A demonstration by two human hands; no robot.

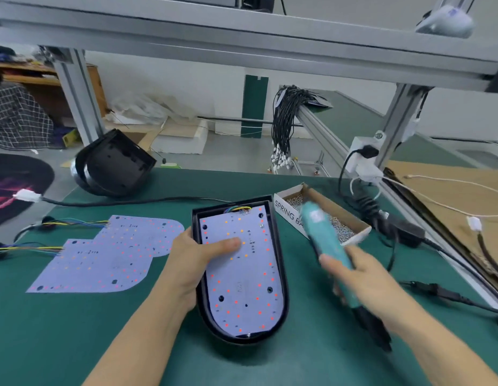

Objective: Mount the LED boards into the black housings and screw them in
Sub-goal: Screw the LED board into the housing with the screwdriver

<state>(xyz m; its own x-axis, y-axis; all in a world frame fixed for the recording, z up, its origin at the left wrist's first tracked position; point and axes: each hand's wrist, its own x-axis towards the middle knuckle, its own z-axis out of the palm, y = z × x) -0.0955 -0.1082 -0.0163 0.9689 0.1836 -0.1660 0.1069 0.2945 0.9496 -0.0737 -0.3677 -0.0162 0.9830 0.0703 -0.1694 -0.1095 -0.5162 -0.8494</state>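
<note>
Workbench: a green mat (pixel 311 358) covers the table, under an aluminium frame (pixel 242 43) that crosses the top of the view.
Spare housings: a stack of black housings (pixel 114 162) sits tilted at the far left edge of the mat, well apart from the hands.
Housing in work: a black housing (pixel 281 263) lies flat in the middle of the mat, rounded end toward the person, open side up.
Board in housing: a white LED board (pixel 242 291) dotted with red and orange points lies inside it; coloured wires leave its far end.
Loose boards: two more LED boards (pixel 108 257) lie overlapping on the mat to the left, their coloured wires running off to the left.
Screw box: an open cardboard box of small metal screws (pixel 345 232) stands just right of the housing, behind the tool.
Left hand: the left hand (pixel 197 257) grips the housing's left wall, thumb pressed flat on the board.
Right hand: the right hand (pixel 362 277) is curled round a teal electric screwdriver (pixel 325 238), held above the mat right of the housing; it is motion-blurred, and its bit cannot be made out.
Cables: black cables (pixel 442 293) trail across the right side of the mat.
</note>
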